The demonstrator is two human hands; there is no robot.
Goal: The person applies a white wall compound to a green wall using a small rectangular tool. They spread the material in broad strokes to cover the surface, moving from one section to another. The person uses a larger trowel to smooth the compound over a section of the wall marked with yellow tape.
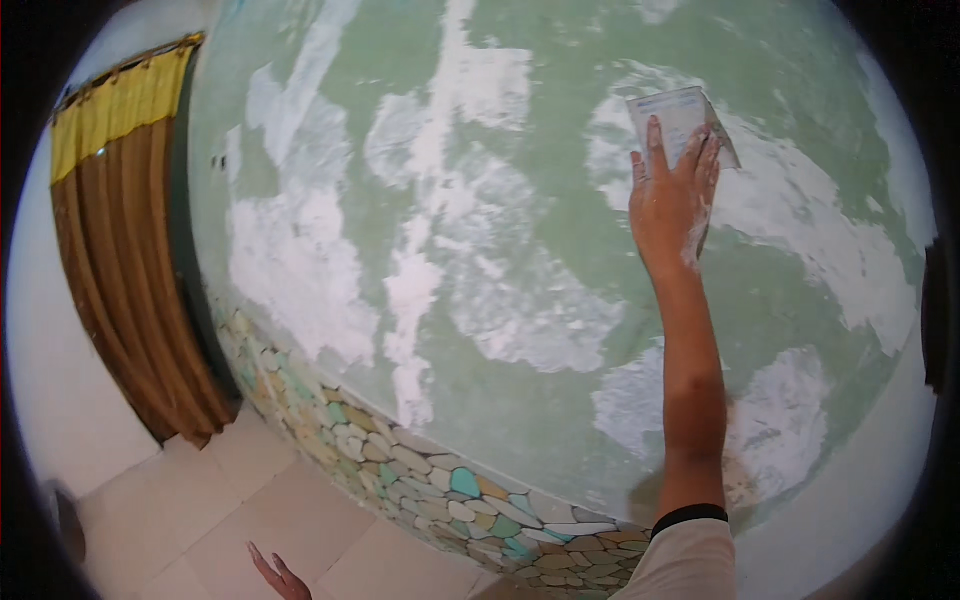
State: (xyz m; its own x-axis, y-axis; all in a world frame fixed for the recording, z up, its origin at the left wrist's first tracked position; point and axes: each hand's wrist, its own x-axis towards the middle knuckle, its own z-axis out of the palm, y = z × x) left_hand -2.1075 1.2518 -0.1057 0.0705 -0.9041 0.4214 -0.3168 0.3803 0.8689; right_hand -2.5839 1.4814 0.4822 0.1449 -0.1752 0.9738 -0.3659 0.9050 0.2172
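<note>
Green wall fills most of your view, folks, w/ rough white patches smeared all over it. Along its foot runs a band of stone-shaped pieces, cream, tan, green & a bit of turquoise, then pale floor tiles below. Far L, a brown curtain w/ a yellow top hangs off its rod.

Now the action, up R: your right hand is flat against a folded pale sheet, which sits on the wall at the top end of a big white patch! Fingers are spread & stretched over the lower part of it, not curled; can't tell if any pinch an edge underneath. White residue's on your fingers & down the wrist. Arm's reaching nearly straight up from a light sleeve w/ a dark cuff.

Down low, your left hand just pokes in at the bottom edge, over the tiles, well apart from the sheet. Fingers extended, nothing visible in them; the rest's cut off, so can't tell more.
</note>
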